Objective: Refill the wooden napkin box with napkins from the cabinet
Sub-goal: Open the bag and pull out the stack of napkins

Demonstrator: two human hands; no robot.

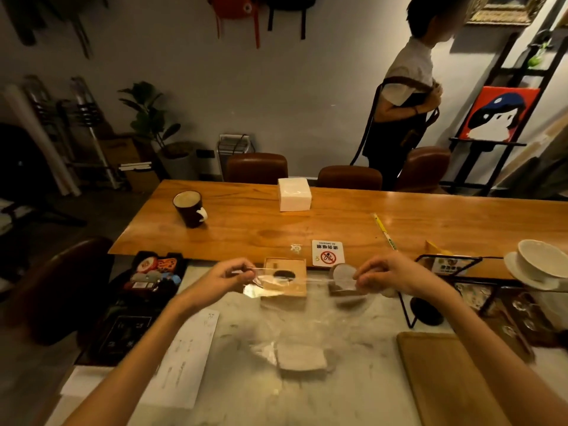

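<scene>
I hold a clear plastic bag [310, 321] stretched between both hands above the marble counter [353, 392]. My left hand [229, 275] pinches its top left edge and my right hand [388, 273] pinches its top right edge. A small stack of white napkins [301, 359] lies in the bottom of the bag. Behind the bag stands the wooden napkin box [284, 276], its lid showing a dark oval slot. A white block of napkins [294, 194] sits far back on the wooden table [338, 229].
A dark mug [189, 208] stands on the table's left. A no-smoking sign [328, 253], a wire stand [442, 284], white bowls [541, 262], a wooden board [451, 379], a paper sheet [184, 361] and a black tray [156, 272] surround me. A person [405, 99] stands behind brown chairs [256, 168].
</scene>
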